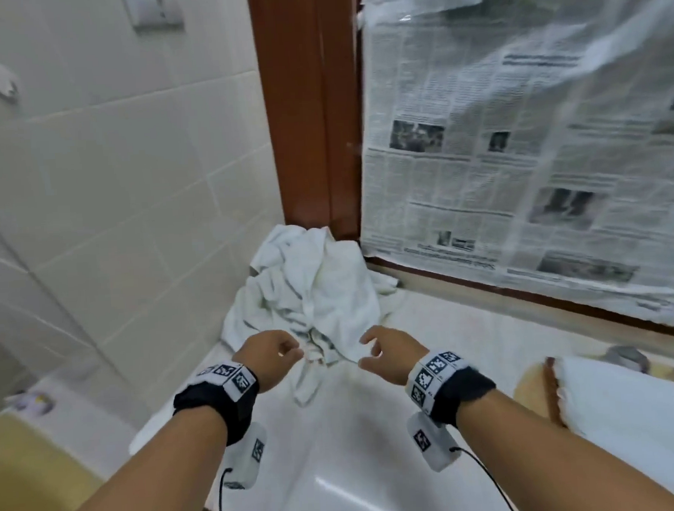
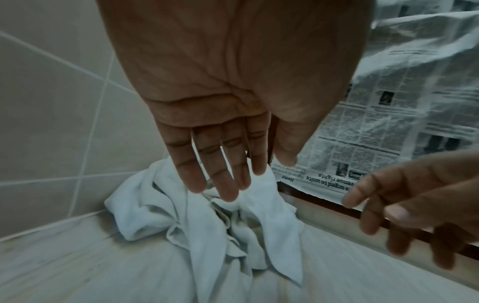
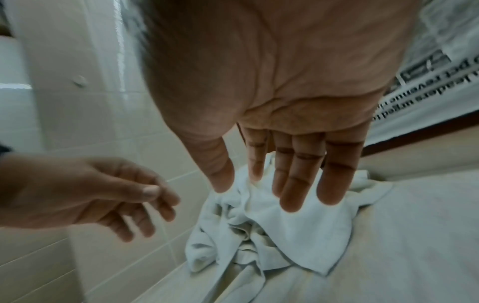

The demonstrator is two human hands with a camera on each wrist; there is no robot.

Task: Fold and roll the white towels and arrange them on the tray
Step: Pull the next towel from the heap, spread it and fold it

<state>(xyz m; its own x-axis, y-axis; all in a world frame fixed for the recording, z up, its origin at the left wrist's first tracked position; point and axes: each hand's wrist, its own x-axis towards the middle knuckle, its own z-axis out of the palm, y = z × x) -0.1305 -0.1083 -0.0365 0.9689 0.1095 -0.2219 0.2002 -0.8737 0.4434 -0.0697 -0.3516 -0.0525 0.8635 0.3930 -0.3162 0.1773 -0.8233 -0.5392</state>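
Crumpled white towels (image 1: 310,292) heaped in the counter (image 1: 469,350) corner, both hands (image 1: 268,356) (image 1: 391,352) loosely spread above them, empty, tray (image 1: 537,385) cut off, blurred.

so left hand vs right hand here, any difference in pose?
Little. The left hand reaches the near left side of the towel pile; the right hand reaches its near right side. In the head view the left hand's fingers look more curled, the right's spread wider. Shared: both empty, loosely open at the pile's near edge; contact unclear.
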